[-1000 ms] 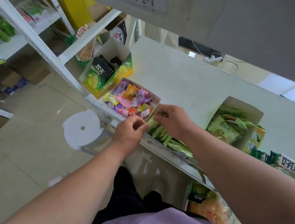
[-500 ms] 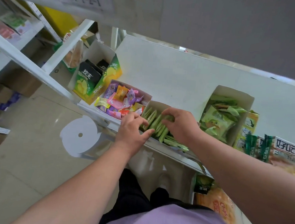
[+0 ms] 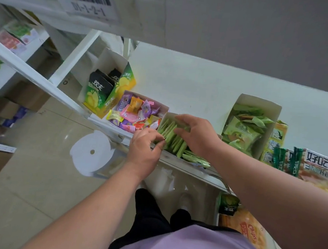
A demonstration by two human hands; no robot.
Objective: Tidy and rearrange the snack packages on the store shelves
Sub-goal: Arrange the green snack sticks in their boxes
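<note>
At the middle of the frame, thin green packets (image 3: 173, 137) stand on edge in a white cardboard box (image 3: 166, 115) at the shelf (image 3: 182, 82) front; these light, crinkly, slippery foil sachets likely handle best pinched by their edges, where the left hand (image 3: 144, 151) has fingers closed on one and the right hand (image 3: 195, 133) lies spread over the row.

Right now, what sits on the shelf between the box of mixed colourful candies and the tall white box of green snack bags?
In the head view, a box of slim green packets sits there, with both hands, left hand and right hand, on the packets.
</note>
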